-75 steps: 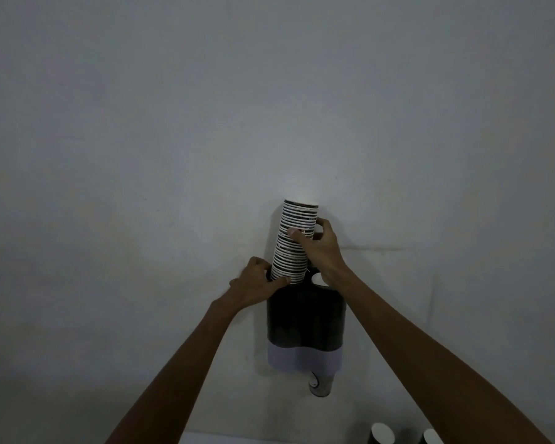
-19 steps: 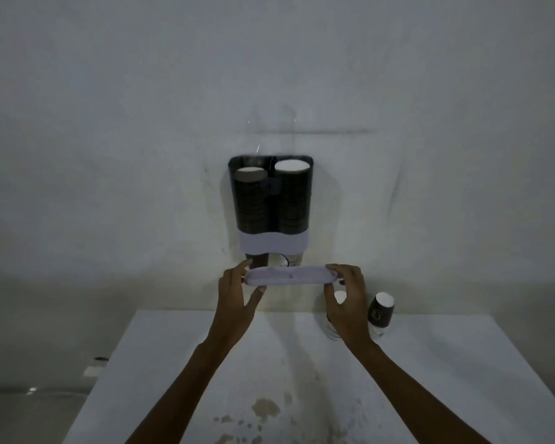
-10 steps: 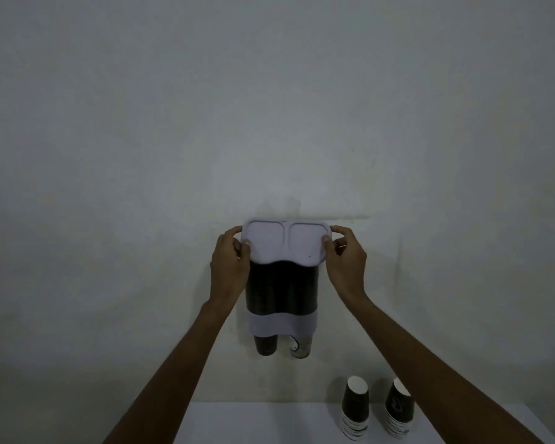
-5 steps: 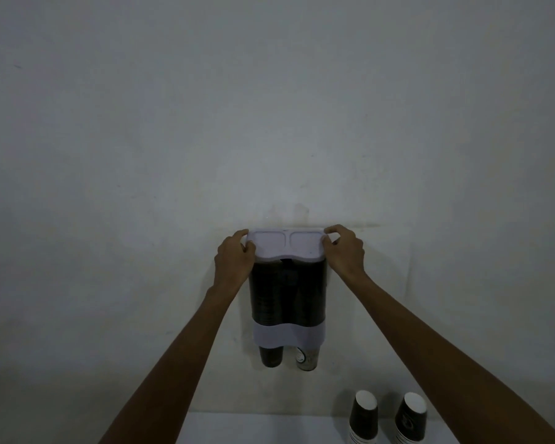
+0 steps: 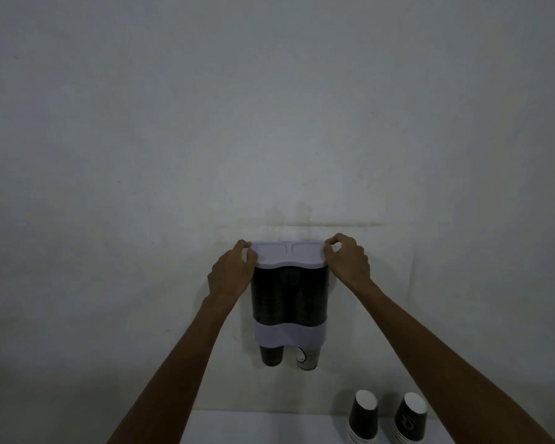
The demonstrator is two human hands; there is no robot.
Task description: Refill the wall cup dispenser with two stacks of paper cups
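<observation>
Now both hands on lid.

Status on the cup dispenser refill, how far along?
Done: dispenser looks loaded, with a cup poking out under each tube. In hand: left hand and right hand grip the ends of the lid, which sits on top. Left: let go. Two short cup stacks stand on the table.

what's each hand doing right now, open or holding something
Left hand: closed on the left end of the dispenser lid.
Right hand: closed on the lid's right end.
</observation>
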